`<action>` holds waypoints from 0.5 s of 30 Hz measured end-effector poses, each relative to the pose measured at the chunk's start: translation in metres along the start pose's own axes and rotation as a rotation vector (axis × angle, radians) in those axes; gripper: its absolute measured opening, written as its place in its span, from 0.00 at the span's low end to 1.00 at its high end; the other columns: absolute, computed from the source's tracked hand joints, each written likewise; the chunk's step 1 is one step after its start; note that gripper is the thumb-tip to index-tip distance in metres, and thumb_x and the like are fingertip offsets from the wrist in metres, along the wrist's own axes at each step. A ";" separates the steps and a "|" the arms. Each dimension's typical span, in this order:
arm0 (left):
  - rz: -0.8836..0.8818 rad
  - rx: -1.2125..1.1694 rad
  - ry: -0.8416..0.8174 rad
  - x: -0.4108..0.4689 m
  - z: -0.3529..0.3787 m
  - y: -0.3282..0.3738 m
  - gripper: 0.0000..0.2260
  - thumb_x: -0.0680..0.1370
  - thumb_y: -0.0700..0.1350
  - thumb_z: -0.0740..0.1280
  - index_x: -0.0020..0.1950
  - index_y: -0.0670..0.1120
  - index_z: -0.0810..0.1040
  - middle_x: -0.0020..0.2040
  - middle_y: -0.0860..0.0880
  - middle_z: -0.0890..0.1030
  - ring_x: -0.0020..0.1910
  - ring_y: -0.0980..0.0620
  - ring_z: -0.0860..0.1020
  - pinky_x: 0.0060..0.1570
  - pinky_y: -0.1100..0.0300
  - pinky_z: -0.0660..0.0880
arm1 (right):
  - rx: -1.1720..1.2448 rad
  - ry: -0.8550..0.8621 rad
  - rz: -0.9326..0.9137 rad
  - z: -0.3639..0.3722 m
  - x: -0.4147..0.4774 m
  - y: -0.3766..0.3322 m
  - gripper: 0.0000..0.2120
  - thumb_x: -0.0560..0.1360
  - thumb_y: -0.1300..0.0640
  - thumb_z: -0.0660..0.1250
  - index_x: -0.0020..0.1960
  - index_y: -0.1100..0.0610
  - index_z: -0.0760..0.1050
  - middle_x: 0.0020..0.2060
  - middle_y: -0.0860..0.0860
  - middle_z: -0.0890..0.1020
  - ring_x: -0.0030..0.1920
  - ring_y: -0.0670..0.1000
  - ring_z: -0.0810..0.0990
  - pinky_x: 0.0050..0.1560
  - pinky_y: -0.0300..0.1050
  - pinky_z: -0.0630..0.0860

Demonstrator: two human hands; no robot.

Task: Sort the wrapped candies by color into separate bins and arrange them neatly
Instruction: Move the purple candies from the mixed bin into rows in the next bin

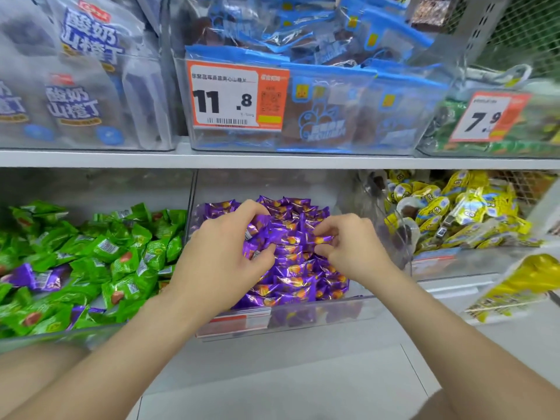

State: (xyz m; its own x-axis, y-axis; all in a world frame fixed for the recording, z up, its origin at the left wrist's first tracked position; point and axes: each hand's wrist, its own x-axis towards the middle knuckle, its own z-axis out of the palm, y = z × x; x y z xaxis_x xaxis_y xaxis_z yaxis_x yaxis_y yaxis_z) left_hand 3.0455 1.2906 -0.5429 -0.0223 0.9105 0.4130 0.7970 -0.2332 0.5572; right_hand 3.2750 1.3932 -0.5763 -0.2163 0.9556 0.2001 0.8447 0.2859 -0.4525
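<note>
Both hands work inside the middle bin (318, 313). Left hand (222, 250) curls round a clump of purple candies (291, 268); right hand (348, 247) pinches 1 wrapper, apparently to square the pile. At least 2 stray purple pieces (30, 277) lie among the green candies (121, 247) in the left bin (45, 341), so sorting is judged unfinished; those need moving over.

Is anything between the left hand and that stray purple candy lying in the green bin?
Only the clear bin wall between the two bins; it is open above, so the left hand could likely pass over. The stray purple candy lies uncovered on the green candies. That hand currently grips purple candies.
</note>
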 end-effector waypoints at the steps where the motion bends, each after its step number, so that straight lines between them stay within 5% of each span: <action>1: 0.001 0.008 -0.006 0.000 0.001 0.000 0.17 0.75 0.57 0.73 0.61 0.61 0.72 0.43 0.57 0.80 0.34 0.58 0.75 0.40 0.53 0.75 | -0.049 -0.013 -0.021 0.003 0.000 -0.001 0.11 0.73 0.55 0.80 0.53 0.48 0.85 0.42 0.44 0.82 0.46 0.51 0.80 0.56 0.47 0.79; 5: -0.013 -0.008 -0.018 0.000 0.002 -0.002 0.17 0.75 0.57 0.73 0.61 0.62 0.72 0.44 0.57 0.80 0.34 0.58 0.75 0.42 0.52 0.77 | -0.211 -0.034 -0.070 0.006 0.006 -0.001 0.11 0.72 0.55 0.79 0.53 0.47 0.86 0.53 0.49 0.85 0.54 0.54 0.84 0.55 0.51 0.81; 12: -0.041 -0.145 -0.033 -0.001 0.001 -0.003 0.13 0.76 0.56 0.75 0.57 0.59 0.75 0.43 0.57 0.81 0.31 0.54 0.75 0.39 0.64 0.70 | -0.291 -0.045 -0.145 0.003 0.007 0.001 0.10 0.74 0.51 0.76 0.56 0.46 0.85 0.51 0.50 0.74 0.56 0.56 0.78 0.57 0.50 0.77; 15: -0.126 -0.306 -0.066 0.001 -0.001 0.000 0.11 0.76 0.56 0.75 0.53 0.57 0.78 0.45 0.58 0.82 0.41 0.56 0.79 0.41 0.68 0.72 | 0.008 0.050 -0.142 -0.013 -0.002 -0.021 0.08 0.78 0.55 0.69 0.54 0.51 0.86 0.41 0.50 0.82 0.49 0.51 0.81 0.51 0.43 0.76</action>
State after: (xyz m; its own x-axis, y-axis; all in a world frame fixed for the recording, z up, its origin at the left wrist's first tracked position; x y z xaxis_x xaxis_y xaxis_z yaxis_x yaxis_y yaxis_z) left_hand 3.0448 1.2913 -0.5416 -0.0622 0.9565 0.2852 0.5716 -0.2001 0.7957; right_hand 3.2637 1.3846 -0.5553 -0.3086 0.9007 0.3057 0.8032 0.4189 -0.4236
